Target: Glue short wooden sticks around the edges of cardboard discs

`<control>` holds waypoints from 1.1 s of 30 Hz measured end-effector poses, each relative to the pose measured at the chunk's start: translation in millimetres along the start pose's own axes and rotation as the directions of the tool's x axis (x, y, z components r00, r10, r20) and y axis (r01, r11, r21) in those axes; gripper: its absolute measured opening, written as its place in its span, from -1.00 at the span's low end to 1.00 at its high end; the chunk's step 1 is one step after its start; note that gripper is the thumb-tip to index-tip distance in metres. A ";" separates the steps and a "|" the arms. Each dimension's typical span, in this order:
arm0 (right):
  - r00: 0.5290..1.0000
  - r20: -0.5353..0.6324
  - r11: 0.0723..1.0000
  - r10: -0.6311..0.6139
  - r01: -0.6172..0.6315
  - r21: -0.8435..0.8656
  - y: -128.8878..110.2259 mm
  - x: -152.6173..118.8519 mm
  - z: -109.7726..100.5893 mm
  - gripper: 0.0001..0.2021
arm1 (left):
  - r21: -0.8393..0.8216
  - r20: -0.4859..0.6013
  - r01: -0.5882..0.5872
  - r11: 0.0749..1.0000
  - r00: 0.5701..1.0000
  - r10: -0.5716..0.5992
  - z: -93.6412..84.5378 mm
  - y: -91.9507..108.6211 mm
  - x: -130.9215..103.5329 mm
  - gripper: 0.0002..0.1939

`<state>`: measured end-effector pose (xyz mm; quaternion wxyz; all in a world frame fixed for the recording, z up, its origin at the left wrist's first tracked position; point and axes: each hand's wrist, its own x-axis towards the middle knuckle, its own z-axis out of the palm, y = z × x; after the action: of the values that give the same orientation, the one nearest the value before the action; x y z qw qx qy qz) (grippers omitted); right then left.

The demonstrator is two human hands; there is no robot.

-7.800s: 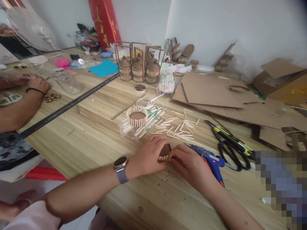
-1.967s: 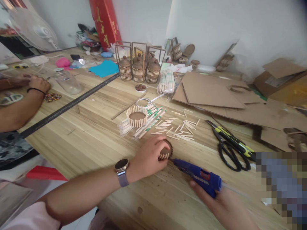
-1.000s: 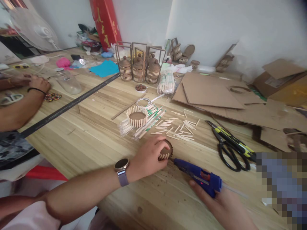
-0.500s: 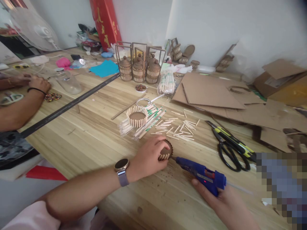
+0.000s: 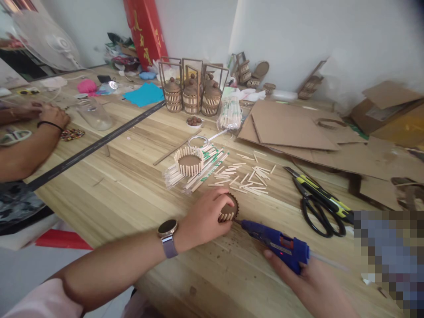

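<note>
Two hands at work over the near part of the table point(image 5: 132, 198), in from its near edge. Right hand point(image 5: 318, 287) nearest: fingers closed round the grip of a blue glue gun point(image 5: 271, 240), its back part out of frame. Gun's long axis runs away and leftward, nozzle at the right lower rim of a round brown disc point(image 5: 235, 211); contact or small gap, can't tell. Left hand point(image 5: 202, 218) is nearer the disc: fingers part-open in a C, gripping it, face tilted up, forearm in from the left, watch point(image 5: 168, 227) up. Short sticks line its near rim. Beyond: loose cut sticks point(image 5: 255, 176); scissors point(image 5: 314, 216) off right; stick-walled ring point(image 5: 190, 170) upright on wrapped sticks point(image 5: 212, 165). Farther back, lidded baskets point(image 5: 190, 99).
</note>
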<state>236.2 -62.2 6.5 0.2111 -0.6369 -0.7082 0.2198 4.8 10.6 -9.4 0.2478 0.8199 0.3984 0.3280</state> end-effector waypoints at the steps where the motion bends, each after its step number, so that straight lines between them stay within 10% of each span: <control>1: 1.000 -0.001 1.000 0.007 -0.007 -0.002 0.8 -0.3 0.7 -0.62 | -0.001 0.000 0.000 1.000 1.000 0.000 -0.1 0.0 0.0 -0.65; 33: 0.999 -0.035 0.999 0.005 -0.003 0.041 -4.4 0.0 5.4 -0.71 | 0.000 -0.004 0.013 1.000 1.000 -0.013 -0.6 0.5 0.2 -0.61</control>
<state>229.6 -62.8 4.7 0.2360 -0.6377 -0.6984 0.2234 4.7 10.5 -8.6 0.2491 0.8167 0.4043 0.3279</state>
